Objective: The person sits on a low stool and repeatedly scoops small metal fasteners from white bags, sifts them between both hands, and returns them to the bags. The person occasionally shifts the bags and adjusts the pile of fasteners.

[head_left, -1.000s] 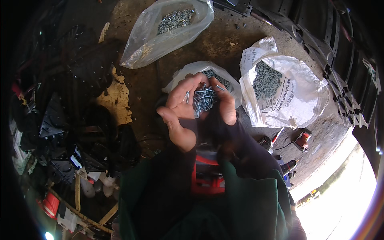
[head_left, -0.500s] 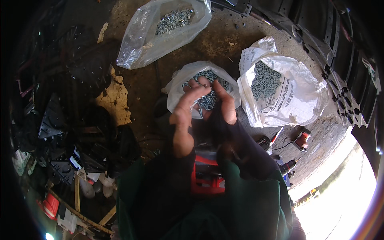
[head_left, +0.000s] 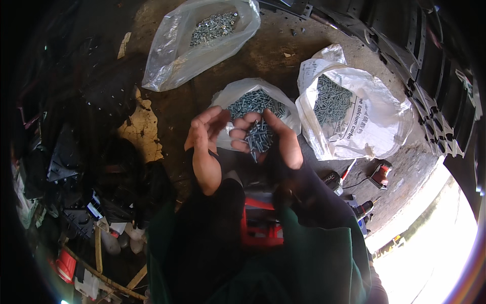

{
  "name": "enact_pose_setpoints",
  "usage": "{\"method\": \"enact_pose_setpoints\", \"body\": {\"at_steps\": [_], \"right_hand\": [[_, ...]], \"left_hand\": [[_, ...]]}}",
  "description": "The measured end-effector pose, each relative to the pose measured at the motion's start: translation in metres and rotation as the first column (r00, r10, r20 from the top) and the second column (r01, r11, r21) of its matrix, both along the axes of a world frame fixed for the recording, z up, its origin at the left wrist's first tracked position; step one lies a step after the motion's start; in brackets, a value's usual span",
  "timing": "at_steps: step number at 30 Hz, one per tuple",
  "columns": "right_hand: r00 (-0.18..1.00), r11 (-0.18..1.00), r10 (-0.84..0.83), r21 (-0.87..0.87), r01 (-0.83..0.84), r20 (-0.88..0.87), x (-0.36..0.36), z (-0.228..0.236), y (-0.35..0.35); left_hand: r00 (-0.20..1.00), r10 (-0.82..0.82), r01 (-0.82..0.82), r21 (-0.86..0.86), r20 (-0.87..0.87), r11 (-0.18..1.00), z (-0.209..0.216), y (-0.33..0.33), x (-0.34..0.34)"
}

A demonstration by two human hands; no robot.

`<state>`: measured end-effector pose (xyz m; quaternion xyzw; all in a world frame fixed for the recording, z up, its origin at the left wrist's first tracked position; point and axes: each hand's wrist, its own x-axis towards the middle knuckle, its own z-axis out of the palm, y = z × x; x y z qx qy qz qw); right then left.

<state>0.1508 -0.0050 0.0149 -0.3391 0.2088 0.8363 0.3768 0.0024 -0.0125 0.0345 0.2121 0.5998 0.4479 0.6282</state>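
My right hand (head_left: pixel 284 143), palm up and fingers curled, cups a heap of grey-blue screws (head_left: pixel 259 136). Left of it, my left hand (head_left: pixel 205 127) is raised and holds nothing I can see; its fingers are extended and slightly bent. Just beyond both hands stands an open clear plastic bag (head_left: pixel 289 109) full of the same kind of screws (head_left: pixel 255 103). To its right is a white woven sack (head_left: pixel 374 129) with more screws (head_left: pixel 331 101) inside. Farther off at the upper left lies a clear plastic bag (head_left: pixel 167 61) with small nuts or washers (head_left: pixel 215 28) in it.
A drill (head_left: pixel 363 209) and a red power tool (head_left: pixel 380 175) lie on the floor to the right. Stacked dark metal parts (head_left: pixel 405 55) line the far right. Dark clutter (head_left: pixel 116 177) and wooden strips (head_left: pixel 98 248) fill the left. A red frame (head_left: pixel 245 228) sits between my legs.
Both hands have come back from the bag toward me and apart. My left hand has moved left; my right palm has turned up, showing the screws. The view has shifted slightly.
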Motion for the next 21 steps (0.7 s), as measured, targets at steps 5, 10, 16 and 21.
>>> {"method": "enact_pose_setpoints", "body": {"at_steps": [5,10,16,21], "right_hand": [[0.979,0.917,0.064,0.376,-0.134,0.192,0.005,0.046,0.007],[0.908,0.921,0.122,0.297,-0.254,0.4,0.007,0.052,0.013],[0.856,0.916,-0.006,0.346,-0.203,0.516,0.011,0.038,0.004],[0.842,0.851,-0.026,0.454,-0.264,0.539,0.011,0.043,0.004]], "left_hand": [[0.823,0.159,0.036,-0.329,0.546,0.944,0.003,0.002,0.015],[0.733,0.207,0.05,-0.355,0.648,0.934,-0.001,0.012,0.013],[0.66,0.109,0.185,-0.301,0.743,0.936,-0.018,0.018,0.002],[0.654,0.157,0.142,-0.324,0.74,0.935,-0.027,0.013,0.003]]}}
